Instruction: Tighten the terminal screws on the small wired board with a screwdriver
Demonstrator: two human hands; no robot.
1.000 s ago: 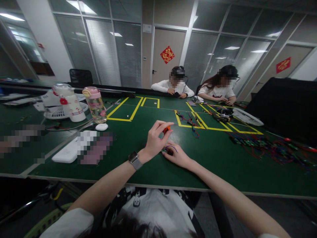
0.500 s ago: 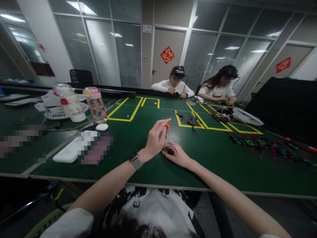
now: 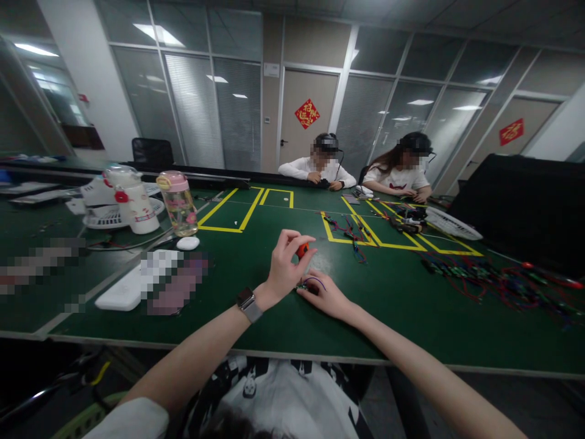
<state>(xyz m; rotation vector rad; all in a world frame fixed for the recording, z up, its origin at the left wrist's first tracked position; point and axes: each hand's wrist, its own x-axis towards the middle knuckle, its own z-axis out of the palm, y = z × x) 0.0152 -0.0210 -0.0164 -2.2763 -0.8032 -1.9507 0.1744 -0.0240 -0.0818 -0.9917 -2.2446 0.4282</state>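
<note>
My left hand (image 3: 284,265), with a watch on its wrist, is raised over the green table (image 3: 256,311) and pinches a small orange-red tool handle (image 3: 302,249) between thumb and fingers. Just below it my right hand (image 3: 322,294) rests on the table, its fingers closed on a small dark part with a thin purple wire loop (image 3: 314,281). The tool's tip points down toward that part; the tip itself is hidden by my fingers.
A white flat device (image 3: 119,291) and a white puck (image 3: 187,242) lie at the left. Two bottles (image 3: 178,203) stand by a white fan. Loose coloured wires (image 3: 493,277) spread at the right. Two people sit at the far side of the table.
The view has tilted slightly down. My left hand's fingers have curled back onto the orange-red handle. My right hand stays on the small part.
</note>
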